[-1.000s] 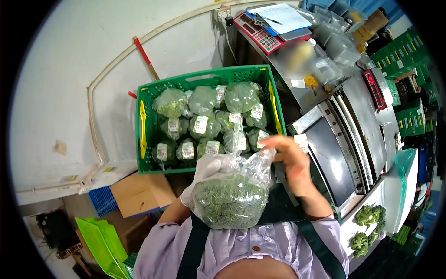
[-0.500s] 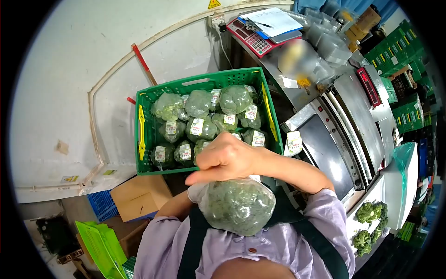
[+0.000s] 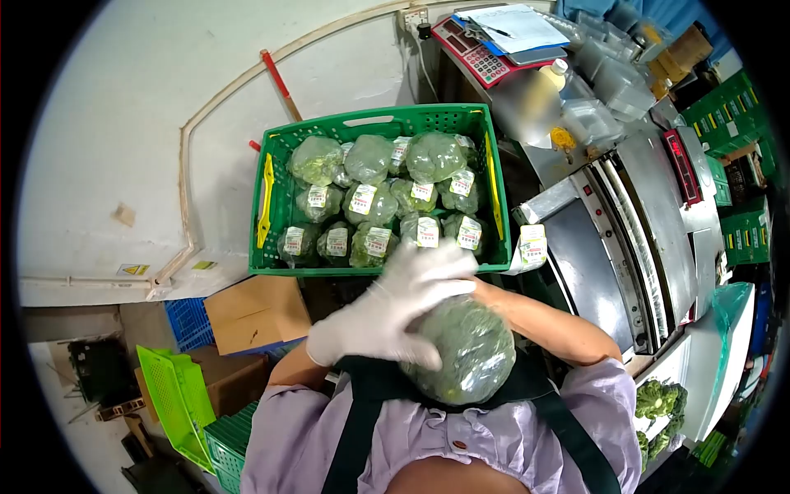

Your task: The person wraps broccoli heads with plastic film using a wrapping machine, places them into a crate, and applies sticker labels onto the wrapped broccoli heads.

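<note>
A head of broccoli point(image 3: 469, 354) wrapped in clear film is held close against my chest. My left hand point(image 3: 395, 309), in a white glove, reaches round its far left side. The thumb lies against the film and the fingers stretch across the far end, slightly blurred. My right forearm comes in from the right, and my right hand is hidden behind the glove and the broccoli. Just beyond stands a green crate point(image 3: 378, 270) with several wrapped broccoli heads, most bearing white labels, such as one labelled head point(image 3: 370, 202).
At the right are a wrapping machine point(image 3: 576, 263) with a label roll point(image 3: 531, 247) on its near corner, a red scale point(image 3: 477, 62) and a clipboard point(image 3: 518, 29). Unwrapped broccoli point(image 3: 658, 399) lies at lower right. A cardboard box point(image 3: 255, 313) and lime-green crate point(image 3: 173, 403) sit lower left.
The gloved hand has come from beneath the broccoli to its far left side. The bare right hand, a fist above it before, is now hidden. The view has shifted slightly.
</note>
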`<state>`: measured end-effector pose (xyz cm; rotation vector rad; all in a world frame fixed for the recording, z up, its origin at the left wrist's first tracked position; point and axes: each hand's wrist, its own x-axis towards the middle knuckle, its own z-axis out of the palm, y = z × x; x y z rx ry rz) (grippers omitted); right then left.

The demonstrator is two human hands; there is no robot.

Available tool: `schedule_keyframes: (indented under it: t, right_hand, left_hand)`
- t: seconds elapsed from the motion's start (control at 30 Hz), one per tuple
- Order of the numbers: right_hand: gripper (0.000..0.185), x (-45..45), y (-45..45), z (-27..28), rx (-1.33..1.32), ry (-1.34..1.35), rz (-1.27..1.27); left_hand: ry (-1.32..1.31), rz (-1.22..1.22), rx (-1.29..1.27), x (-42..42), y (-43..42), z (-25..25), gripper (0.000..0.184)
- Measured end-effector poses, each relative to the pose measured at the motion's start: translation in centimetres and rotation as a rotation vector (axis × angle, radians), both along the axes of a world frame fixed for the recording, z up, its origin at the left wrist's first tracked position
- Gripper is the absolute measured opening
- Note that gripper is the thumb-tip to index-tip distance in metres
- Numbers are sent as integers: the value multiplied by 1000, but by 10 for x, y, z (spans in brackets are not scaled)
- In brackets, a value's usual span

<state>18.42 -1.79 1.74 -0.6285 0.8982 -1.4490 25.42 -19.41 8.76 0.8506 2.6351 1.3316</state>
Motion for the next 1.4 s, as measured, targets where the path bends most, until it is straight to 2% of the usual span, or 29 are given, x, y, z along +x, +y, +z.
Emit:
schedule_keyframes:
  t: [0.03,0.1,0.13,0.17,0.2,0.23,0.3,0.37,0.4,0.43,0.57,0.6,0.63,0.7,0.77,0.8,0.83,0.9,0.97,1.0,1.03,1.07,1.1,1.13,1.23,1.27,1.3,1.37,1.4]
  right_hand:
    - [40,4,10,-19,104,-296,-7]
    - [36,16,35,-31,182,-614,-64]
    - [36,22,47,-37,221,-770,-105]
    - [36,27,51,-50,415,-765,-126]
    - [36,27,52,-46,419,-769,-123]
    - [36,26,54,-40,407,-725,-144]
    - [35,28,56,-38,393,-679,-176]
    - [32,31,60,-44,399,-492,-476]
    - [29,30,55,-26,366,-293,-601]
    - [25,29,61,-40,516,-34,-646]
    - [18,26,109,-63,674,259,-855]
    - [17,24,118,-70,762,392,-924]
    - [24,21,131,-81,928,502,-920]
    - [38,15,144,-91,1192,772,-975]
    - [54,8,166,-140,1122,793,-1138]
    - [65,4,166,-159,999,594,-1212]
    - [71,2,160,-166,924,554,-1229]
    - [72,-2,146,-163,991,648,-1113]
    - [70,-4,134,-157,892,481,-1244]
    - [68,-3,129,-148,879,495,-1254]
    - [67,-4,124,-139,865,509,-1268]
    - [61,-2,128,-152,851,654,-1288]
    - [58,-2,130,-151,827,624,-1293]
    - [57,-1,132,-148,751,564,-1308]
    - [57,-4,130,-125,393,555,-1342]
    - [57,-5,132,-118,302,387,-1344]
    - [54,-9,133,-111,364,258,-1341]
    - [44,-22,130,-99,698,333,-1298]
    - [36,-29,131,-95,823,506,-1209]
  left_hand:
    - [-129,-39,-3,8,16,3,104]
    - [-263,-92,63,9,18,-20,116]
    - [-345,-57,226,15,19,-26,113]
    - [-345,-52,227,15,19,-26,113]
    - [-449,-19,345,15,20,-26,110]
    - [-554,13,464,16,22,-26,108]
    - [-548,22,541,15,24,-30,101]
    - [-608,105,631,13,24,-36,96]
    - [-575,183,665,14,22,-39,92]
    - [-608,259,704,12,18,-34,91]
    - [-478,581,672,-8,-12,-56,74]
    - [-504,667,769,-20,-20,-65,72]
    - [-533,750,863,-36,-31,-77,69]
    - [-549,866,951,-74,-70,-150,65]
    - [-548,930,771,-104,-88,-181,59]
    - [-595,920,641,-113,-100,-212,57]
    - [-635,913,509,-118,-110,-237,55]
    - [-600,973,470,-122,-112,-238,55]
    - [-574,932,458,-114,-105,-228,52]
    - [-547,963,410,-110,-105,-228,53]
    - [-493,1012,307,-107,-103,-227,53]
    - [-377,1071,127,-102,-101,-225,49]
    - [-260,1117,-52,-96,-96,-215,45]
    - [-258,1120,-53,-92,-92,-210,45]
    - [153,1091,13,-81,-68,-191,24]
    - [30,1042,177,-77,-51,-179,22]
    - [-92,985,340,-74,-32,-169,21]
    - [-233,794,445,-68,8,-174,19]
    - [-308,705,375,-69,30,-170,21]
